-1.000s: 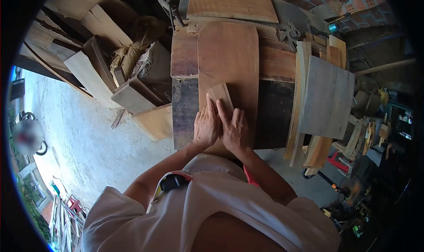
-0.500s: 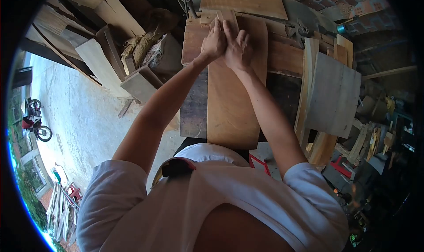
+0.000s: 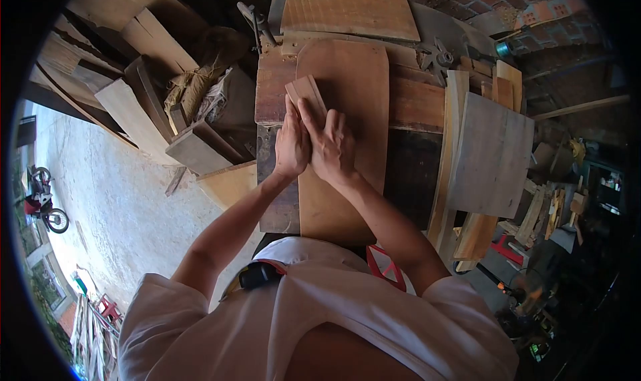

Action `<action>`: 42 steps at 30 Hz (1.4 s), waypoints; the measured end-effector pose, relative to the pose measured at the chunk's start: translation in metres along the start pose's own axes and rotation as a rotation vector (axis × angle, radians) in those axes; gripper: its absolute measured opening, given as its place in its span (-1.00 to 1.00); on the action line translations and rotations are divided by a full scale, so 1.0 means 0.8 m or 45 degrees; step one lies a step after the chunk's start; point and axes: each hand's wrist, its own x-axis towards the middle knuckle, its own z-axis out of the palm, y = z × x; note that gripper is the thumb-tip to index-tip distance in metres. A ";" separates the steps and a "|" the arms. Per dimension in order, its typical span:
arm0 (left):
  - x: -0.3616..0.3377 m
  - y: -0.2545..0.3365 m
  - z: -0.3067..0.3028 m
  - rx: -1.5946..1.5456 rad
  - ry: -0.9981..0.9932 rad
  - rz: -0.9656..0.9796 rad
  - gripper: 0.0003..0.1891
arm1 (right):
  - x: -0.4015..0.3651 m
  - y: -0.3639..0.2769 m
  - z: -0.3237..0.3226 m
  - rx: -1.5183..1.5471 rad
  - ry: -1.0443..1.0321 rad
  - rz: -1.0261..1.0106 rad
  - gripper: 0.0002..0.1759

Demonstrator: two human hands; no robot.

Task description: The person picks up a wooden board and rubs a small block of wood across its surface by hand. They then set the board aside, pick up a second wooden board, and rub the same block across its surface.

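Note:
A small wooden block [image 3: 305, 89] with a grooved top lies slantwise on a long, round-ended wooden board [image 3: 344, 201]. My right hand [image 3: 333, 149] grips the block from the right, its index finger stretched along the top and the other fingers curled. Pressed against it, my left hand [image 3: 291, 146] holds the block's left side, fingers pointing forward. The block's underside is hidden. Under the board is a dark wooden workbench [image 3: 417, 171], and the board's near end reaches my waist.
Another wide board [image 3: 350, 11] lies across the bench's far end, near a metal clamp [image 3: 257, 22]. A grey panel [image 3: 493, 155] and wood strips lean on the right. Stacked offcuts [image 3: 207, 147] stand left; a motorbike [image 3: 45, 197] is farther out.
Both hands have drawn the wooden block back toward me from the board's far end, and it is now tilted to the left. My elbows bend more, and the head view has shifted slightly.

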 end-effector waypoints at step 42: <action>-0.090 0.054 0.069 0.359 -0.336 0.232 -0.17 | -0.155 0.025 -0.042 -0.110 0.065 0.351 -0.12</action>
